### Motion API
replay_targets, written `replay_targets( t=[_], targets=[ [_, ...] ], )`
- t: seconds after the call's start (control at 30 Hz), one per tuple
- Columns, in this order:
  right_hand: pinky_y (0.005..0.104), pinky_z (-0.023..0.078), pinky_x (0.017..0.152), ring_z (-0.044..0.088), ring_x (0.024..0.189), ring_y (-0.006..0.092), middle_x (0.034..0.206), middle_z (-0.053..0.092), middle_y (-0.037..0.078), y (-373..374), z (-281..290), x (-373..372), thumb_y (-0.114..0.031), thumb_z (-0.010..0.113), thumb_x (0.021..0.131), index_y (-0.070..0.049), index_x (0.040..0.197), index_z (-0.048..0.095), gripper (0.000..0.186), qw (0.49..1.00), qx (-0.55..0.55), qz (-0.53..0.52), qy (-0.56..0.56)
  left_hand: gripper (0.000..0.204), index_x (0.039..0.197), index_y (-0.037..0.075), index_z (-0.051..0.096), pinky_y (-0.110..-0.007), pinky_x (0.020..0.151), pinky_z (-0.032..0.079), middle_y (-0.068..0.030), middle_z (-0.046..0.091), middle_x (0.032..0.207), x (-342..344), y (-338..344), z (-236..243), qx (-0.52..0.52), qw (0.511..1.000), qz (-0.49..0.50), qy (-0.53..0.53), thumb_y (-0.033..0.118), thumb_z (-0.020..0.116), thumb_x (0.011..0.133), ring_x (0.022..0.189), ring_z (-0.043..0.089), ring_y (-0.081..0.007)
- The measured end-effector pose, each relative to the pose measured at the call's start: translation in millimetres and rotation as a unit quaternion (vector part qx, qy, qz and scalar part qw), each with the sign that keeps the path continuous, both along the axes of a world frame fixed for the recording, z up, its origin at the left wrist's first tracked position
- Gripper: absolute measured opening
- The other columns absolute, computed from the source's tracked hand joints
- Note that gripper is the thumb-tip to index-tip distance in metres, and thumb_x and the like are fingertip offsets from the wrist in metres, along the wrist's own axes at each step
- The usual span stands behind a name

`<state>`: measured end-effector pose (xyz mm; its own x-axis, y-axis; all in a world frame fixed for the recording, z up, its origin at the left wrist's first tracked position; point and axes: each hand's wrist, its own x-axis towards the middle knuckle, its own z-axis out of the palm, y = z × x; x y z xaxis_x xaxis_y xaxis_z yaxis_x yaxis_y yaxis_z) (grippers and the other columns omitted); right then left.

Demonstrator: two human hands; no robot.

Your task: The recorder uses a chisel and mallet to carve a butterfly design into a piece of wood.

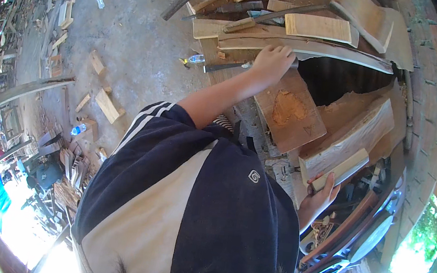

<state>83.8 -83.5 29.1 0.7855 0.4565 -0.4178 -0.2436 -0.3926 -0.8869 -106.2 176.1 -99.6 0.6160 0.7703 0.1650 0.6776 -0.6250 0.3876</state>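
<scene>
My left hand is closed over the bench, fingers curled down. A long, narrow chisel-like tool with a dark blade runs under my forearm, and a dark end shows just right of the hand, so the hand seems to grip its handle. On the right, my right hand holds the near end of a narrow pale wooden block, thumb on top. That block lies along a thick rough-cut timber piece. Between my hands rests a reddish-brown board with a lighter, rough patch.
Beyond my left hand lies a long curved plank, with a wooden block and a wooden-handled tool behind it. A dark hollow opens in the work surface. Offcuts and a plastic bottle lie on the concrete floor.
</scene>
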Motion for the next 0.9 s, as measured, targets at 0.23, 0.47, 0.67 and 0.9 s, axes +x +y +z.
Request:
replay_targets(
  t=[0.23, 0.47, 0.67, 0.9],
  targets=[
    [0.0215, 0.033, 0.04, 0.055, 0.051, 0.0149, 0.072, 0.058, 0.007, -8.7, -0.7, -1.2, -0.025, 0.061, 0.093, -0.006, 0.113, 0.05, 0.029, 0.999, -0.008, -0.034, 0.003, 0.034, 0.111, 0.01, 0.06, -0.043, 0.085, 0.049, -0.0148, 0.059, 0.112, -68.3, 34.8, 14.2, 0.017, 0.968, 0.246, -0.056, 0.024, 0.07, 0.083, 0.106, 0.058, -0.0321],
    [0.0245, 0.038, 0.043, 0.056, 0.051, 0.0147, 0.073, 0.059, 0.006, -9.3, -5.5, 2.3, -0.023, 0.062, 0.091, -0.004, 0.113, 0.052, 0.031, 0.999, -0.009, -0.031, -0.02, 0.037, 0.109, 0.004, 0.06, -0.047, 0.095, 0.049, -0.0186, 0.059, 0.119, -137.9, 114.3, -12.8, -0.069, 0.955, 0.257, 0.13, 0.024, 0.072, 0.08, 0.115, 0.056, -0.0364],
    [0.0213, 0.032, 0.04, 0.057, 0.053, 0.0146, 0.073, 0.06, 0.007, -17.6, -10.2, 3.7, -0.024, 0.062, 0.093, -0.006, 0.113, 0.05, 0.029, 1.0, -0.005, -0.025, -0.005, 0.041, 0.107, -0.001, 0.055, -0.043, 0.086, 0.051, -0.0186, 0.064, 0.105, -162.9, 120.1, 29.9, -0.055, 0.988, 0.135, 0.047, 0.017, 0.073, 0.075, 0.102, 0.062, -0.0337],
    [0.0218, 0.036, 0.04, 0.058, 0.051, 0.0144, 0.073, 0.061, 0.006, -12.3, -11.3, 0.2, -0.023, 0.063, 0.092, -0.005, 0.109, 0.051, 0.027, 0.999, 0.015, -0.046, 0.001, 0.016, 0.099, 0.006, 0.057, -0.027, 0.051, 0.045, -0.0024, 0.058, 0.074, -139.3, 112.6, 145.0, -0.401, 0.789, 0.119, -0.449, 0.004, 0.061, 0.084, 0.056, 0.052, -0.0126]
  ],
)
